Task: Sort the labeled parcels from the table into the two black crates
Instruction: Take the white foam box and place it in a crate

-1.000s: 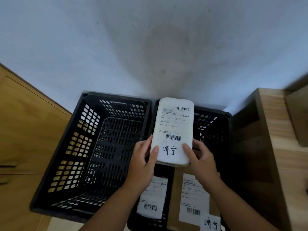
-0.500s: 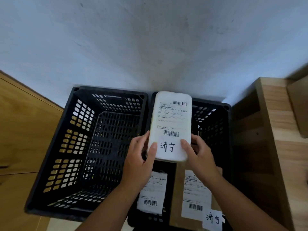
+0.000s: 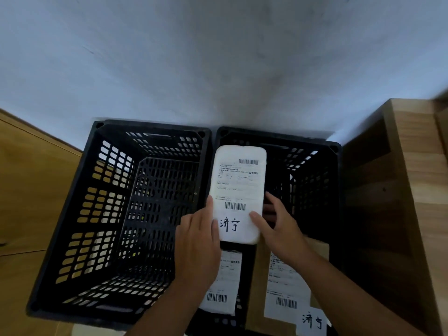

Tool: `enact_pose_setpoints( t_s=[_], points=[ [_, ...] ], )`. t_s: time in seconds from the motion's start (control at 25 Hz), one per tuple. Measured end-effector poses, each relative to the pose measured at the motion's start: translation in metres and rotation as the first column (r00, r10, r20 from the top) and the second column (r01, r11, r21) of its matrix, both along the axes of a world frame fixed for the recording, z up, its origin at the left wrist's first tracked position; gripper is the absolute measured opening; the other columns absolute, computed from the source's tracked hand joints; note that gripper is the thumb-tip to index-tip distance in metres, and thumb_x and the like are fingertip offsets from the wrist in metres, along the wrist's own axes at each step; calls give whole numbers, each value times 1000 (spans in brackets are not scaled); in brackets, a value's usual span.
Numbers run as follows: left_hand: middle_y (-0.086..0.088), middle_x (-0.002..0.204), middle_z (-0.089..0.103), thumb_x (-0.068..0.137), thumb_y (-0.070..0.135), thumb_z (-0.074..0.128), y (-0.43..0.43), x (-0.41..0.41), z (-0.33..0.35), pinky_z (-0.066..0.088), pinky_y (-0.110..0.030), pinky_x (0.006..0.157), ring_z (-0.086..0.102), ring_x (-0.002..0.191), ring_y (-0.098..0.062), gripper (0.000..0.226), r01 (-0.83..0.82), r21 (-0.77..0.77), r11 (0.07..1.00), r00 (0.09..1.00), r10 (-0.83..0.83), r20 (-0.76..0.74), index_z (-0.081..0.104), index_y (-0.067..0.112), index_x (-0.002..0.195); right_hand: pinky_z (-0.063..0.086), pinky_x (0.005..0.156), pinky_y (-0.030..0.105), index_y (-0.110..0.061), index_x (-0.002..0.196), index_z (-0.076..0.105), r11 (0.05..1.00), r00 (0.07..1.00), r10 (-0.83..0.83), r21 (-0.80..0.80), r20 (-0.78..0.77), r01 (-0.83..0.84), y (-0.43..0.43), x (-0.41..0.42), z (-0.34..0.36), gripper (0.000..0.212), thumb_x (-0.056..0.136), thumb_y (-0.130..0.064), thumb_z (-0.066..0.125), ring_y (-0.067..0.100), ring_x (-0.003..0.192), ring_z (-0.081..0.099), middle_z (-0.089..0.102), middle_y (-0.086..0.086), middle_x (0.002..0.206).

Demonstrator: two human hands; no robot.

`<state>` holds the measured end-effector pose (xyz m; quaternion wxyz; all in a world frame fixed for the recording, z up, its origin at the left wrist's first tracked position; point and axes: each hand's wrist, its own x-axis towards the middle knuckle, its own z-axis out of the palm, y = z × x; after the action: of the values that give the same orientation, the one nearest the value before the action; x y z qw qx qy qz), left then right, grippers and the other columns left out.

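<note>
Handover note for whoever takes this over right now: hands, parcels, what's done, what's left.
Left hand: grips the white parcel by its left edge.
Right hand: grips its right edge, thumb on the label.
The parcel is held label up above the right crate, not yet released.
Done: a brown box and a small labeled parcel lie in the right crate. The left crate shows no parcels.
Left: set this parcel down, probably in the right crate, since its handwritten mark looks the same as the brown box's. No waiting parcels are in view, so the remaining count is unknown.
</note>
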<state>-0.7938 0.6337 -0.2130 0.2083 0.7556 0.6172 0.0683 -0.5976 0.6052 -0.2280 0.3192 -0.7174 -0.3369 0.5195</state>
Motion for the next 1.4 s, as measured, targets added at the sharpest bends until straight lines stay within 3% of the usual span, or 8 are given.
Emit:
enact_pose_setpoints(
  t_s=[0.16,0.4,0.56,0.76,1.0,1.12,1.28,1.4],
  points=[
    [-7,145,52,104,37,48,-9,8,-14,46,-38,99,50,122,-24,55,64,-85,994,969,-82,-232,45,8,151,51,74,8,-26,145,49,996,997,68,-52,41,-66,10,-1,-24,56,95,-46,65,-15,97,60,62,-27,112],
    [-19,170,7,109,38,29,-9,41,-36,25,-39,120,27,147,-30,66,89,-281,956,927,-183,-328,14,1,161,54,97,34,-14,139,56,974,978,183,-155,96,-167,36,8,-63,49,96,-32,70,16,116,63,65,2,134],
    [-21,170,2,109,37,31,-3,46,-58,29,-36,119,23,149,-30,65,95,-329,939,918,-211,-336,14,1,160,52,85,29,-11,127,57,943,961,250,-254,116,-215,56,20,-84,49,86,-24,81,15,105,61,66,5,129],
    [-11,167,24,108,29,36,-8,36,-87,31,-31,120,25,152,-23,56,110,-382,918,932,-228,-280,27,6,158,55,93,37,-15,119,57,900,919,356,-327,170,-288,66,25,-115,49,81,-21,86,21,110,64,67,8,126],
    [-8,144,52,109,39,31,0,42,-99,44,-31,111,44,140,-23,49,65,-381,922,977,-136,-163,51,7,141,44,64,15,-33,86,65,834,869,482,-363,114,-415,84,38,-140,14,88,-30,79,-4,75,56,68,-10,111],
    [-6,140,54,109,39,31,4,40,-105,49,-31,105,48,133,-19,48,65,-370,927,980,-129,-151,52,8,138,53,85,29,-20,111,74,799,849,518,-411,99,-439,91,41,-145,30,84,-31,83,14,95,65,73,1,118],
    [-2,143,54,107,39,39,4,42,-92,49,-32,105,46,135,-18,46,118,-380,917,983,-163,-88,50,14,144,46,61,24,-14,115,68,818,840,487,-461,240,-343,84,34,-123,48,84,-49,78,15,87,60,70,5,109],
    [0,141,56,105,37,42,9,43,-65,48,-34,103,50,129,-18,45,192,-338,921,972,-225,-61,51,19,145,52,71,29,-16,124,61,949,854,278,-261,439,-175,64,28,-80,53,88,-54,71,15,90,59,68,3,114]
  ],
)
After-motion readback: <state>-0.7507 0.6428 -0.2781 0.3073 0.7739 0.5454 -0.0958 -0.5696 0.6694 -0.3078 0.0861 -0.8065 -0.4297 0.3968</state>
